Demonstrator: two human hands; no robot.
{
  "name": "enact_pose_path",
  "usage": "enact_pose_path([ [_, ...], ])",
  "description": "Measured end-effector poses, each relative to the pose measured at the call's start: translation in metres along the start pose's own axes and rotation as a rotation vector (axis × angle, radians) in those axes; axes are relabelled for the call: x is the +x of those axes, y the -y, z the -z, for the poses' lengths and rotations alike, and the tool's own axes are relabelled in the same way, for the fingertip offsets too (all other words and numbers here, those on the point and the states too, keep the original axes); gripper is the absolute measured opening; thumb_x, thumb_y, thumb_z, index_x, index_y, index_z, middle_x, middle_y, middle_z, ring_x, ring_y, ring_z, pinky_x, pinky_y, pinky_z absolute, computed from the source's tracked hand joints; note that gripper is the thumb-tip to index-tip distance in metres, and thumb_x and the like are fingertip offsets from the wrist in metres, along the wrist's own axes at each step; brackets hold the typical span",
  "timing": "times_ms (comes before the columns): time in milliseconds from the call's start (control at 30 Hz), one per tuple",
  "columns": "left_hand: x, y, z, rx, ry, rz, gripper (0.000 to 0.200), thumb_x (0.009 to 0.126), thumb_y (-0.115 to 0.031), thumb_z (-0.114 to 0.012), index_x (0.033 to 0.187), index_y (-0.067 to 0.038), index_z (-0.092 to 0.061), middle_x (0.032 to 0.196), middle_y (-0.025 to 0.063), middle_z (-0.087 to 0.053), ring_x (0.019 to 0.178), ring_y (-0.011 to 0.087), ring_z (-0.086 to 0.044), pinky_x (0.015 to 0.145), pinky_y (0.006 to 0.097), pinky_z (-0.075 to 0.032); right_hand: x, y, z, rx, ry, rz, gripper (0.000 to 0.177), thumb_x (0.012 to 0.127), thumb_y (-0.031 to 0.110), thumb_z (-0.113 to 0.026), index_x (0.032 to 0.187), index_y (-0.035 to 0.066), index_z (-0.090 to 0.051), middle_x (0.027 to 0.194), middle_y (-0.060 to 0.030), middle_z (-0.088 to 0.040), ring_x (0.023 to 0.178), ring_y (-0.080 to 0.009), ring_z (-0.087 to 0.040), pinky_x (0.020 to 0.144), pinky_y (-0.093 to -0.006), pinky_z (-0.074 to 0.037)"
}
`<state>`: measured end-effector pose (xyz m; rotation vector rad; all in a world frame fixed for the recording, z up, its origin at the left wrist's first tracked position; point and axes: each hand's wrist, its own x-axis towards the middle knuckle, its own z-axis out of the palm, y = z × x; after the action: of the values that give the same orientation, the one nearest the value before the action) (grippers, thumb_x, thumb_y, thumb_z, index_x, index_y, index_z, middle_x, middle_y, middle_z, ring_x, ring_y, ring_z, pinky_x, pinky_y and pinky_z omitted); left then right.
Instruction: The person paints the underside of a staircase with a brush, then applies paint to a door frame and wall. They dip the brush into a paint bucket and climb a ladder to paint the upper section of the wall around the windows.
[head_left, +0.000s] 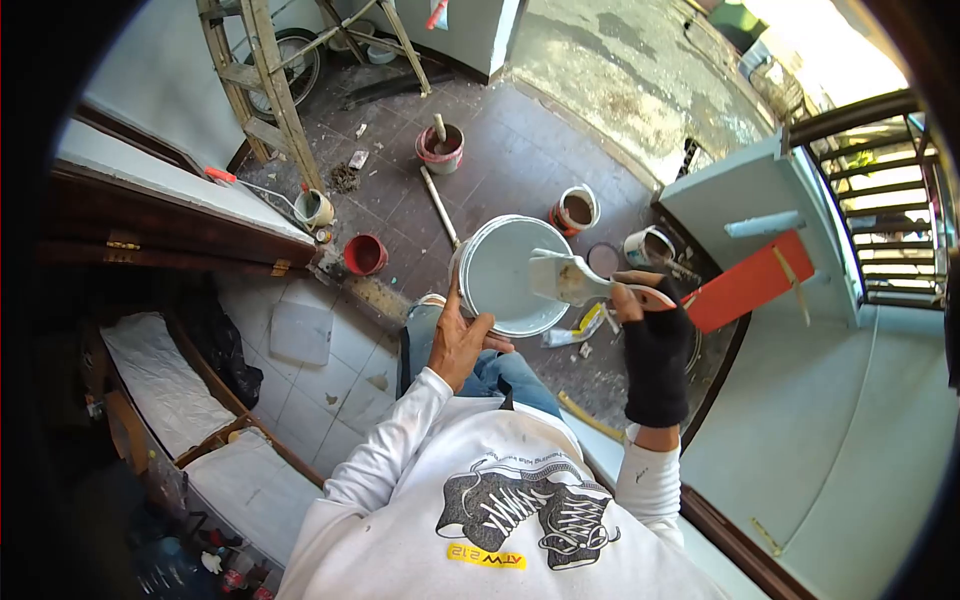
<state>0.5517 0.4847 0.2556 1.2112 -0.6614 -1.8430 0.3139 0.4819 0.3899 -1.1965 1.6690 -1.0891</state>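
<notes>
While the left hand [460, 340] clasped the paint bucket [485, 270], the gloved right hand [650, 310] gripped the wide paintbrush [575, 281] by its handle. From there its head pointed left, over the bucket's mouth.

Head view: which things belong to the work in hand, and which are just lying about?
In hand:
- white bucket, held by the left hand
- handled tool, held by the right hand

Likely just around:
- wooden ladder
- wheel
- red container
</notes>
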Motion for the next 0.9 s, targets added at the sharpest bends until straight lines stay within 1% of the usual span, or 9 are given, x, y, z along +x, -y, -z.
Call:
enact_pose_path([
  [233,0.074,-0.041,-0.01,-0.027,0.058,-0.102,0.094,0.096,0.007,-0.052,0.174,-0.017,-0.005,0.143,0.0177,-0.061,0.086,0.024,-0.078,0.068,0.0334,-0.071,0.067,0.03,-0.029,-0.169,-0.1,0.419,0.015,0.1,0.01,-0.077,0.112,0.001,-0.073,0.094,-0.0043,-0.072,0.084,-0.0102,-0.064,0.076,-0.0296,-0.053],
  [267,0.087,-0.045,-0.008,-0.025,0.065,-0.112,0.094,0.096,0.007,-0.052,0.174,-0.017,-0.005,0.143,0.0177,-0.061,0.086,0.024,-0.078,0.068,0.0334,-0.071,0.09,0.002,-0.045,0.024,0.064,0.31,0.015,0.1,0.009,-0.076,0.112,0.002,-0.073,0.093,-0.008,-0.071,0.081,-0.0145,-0.064,0.074,-0.0317,-0.052],
  [333,0.114,-0.05,0.0,-0.018,0.044,-0.064,0.094,0.096,0.006,-0.054,0.174,-0.017,-0.005,0.145,0.0176,-0.06,0.089,0.0254,-0.078,0.067,0.0339,-0.071,0.137,-0.042,-0.074,-0.28,0.211,0.459,0.019,0.097,0.009,-0.075,0.115,0.005,-0.071,0.094,-0.0149,-0.072,0.085,-0.0307,-0.069,0.078,-0.0393,-0.053],
  [400,0.142,-0.052,0.01,0.017,0.028,-0.162,0.093,0.097,0.006,-0.054,0.173,-0.016,-0.006,0.141,0.0192,-0.062,0.091,0.0284,-0.078,0.065,0.0362,-0.071,0.162,-0.047,-0.099,-0.354,0.245,0.513,0.022,0.095,0.009,-0.073,0.116,0.005,-0.071,0.099,-0.0156,-0.072,0.093,-0.0368,-0.069,0.081,-0.0456,-0.054],
  [467,0.157,-0.071,0.019,-0.009,0.005,-0.076,0.08,0.098,0.005,-0.055,0.168,-0.011,-0.022,0.126,0.0191,-0.068,0.085,0.0318,-0.079,0.066,0.0412,-0.071,0.195,-0.047,-0.115,-0.465,0.356,0.576,0.023,0.094,0.009,-0.071,0.117,0.005,-0.07,0.101,-0.0154,-0.071,0.095,-0.038,-0.069,0.082,-0.0477,-0.055],
  [567,0.209,-0.049,0.057,0.133,-0.009,-0.129,0.081,0.098,0.004,-0.057,0.168,-0.011,-0.021,0.126,0.0197,-0.068,0.086,0.0318,-0.079,0.068,0.0422,-0.071,0.263,-0.047,-0.149,-0.711,0.501,0.736,0.027,0.091,0.011,-0.069,0.118,0.005,-0.07,0.105,-0.0165,-0.071,0.098,-0.0392,-0.069,0.083,-0.0516,-0.056],
  [733,0.216,-0.124,0.061,0.129,-0.123,-0.011,0.075,0.099,0.002,-0.056,0.166,-0.01,-0.025,0.12,0.0225,-0.071,0.079,0.0305,-0.079,0.07,0.0422,-0.069,0.332,-0.02,-0.186,-0.74,0.612,0.835,0.027,0.087,0.015,-0.071,0.113,0.008,-0.07,0.097,-0.0148,-0.07,0.093,-0.0382,-0.069,0.077,-0.0509,-0.057],
  [800,0.237,-0.116,0.079,0.05,-0.11,0.049,0.088,0.103,-0.009,-0.061,0.172,-0.014,-0.007,0.121,0.0262,-0.073,0.077,0.0306,-0.08,0.072,0.0393,-0.069,0.338,-0.008,-0.195,-0.725,0.641,0.924,0.025,0.087,0.017,-0.071,0.111,0.009,-0.07,0.094,-0.0134,-0.068,0.092,-0.0362,-0.069,0.075,-0.0496,-0.056],
  [900,0.258,-0.11,0.089,-0.065,-0.226,0.029,0.077,0.101,0.001,-0.057,0.168,-0.012,-0.02,0.114,0.0223,-0.075,0.077,0.0315,-0.079,0.071,0.0433,-0.068,0.35,-0.011,-0.212,-0.658,0.622,0.98,0.02,0.091,0.021,-0.07,0.107,0.01,-0.071,0.092,-0.0119,-0.069,0.09,-0.035,-0.069,0.073,-0.0496,-0.056],
])
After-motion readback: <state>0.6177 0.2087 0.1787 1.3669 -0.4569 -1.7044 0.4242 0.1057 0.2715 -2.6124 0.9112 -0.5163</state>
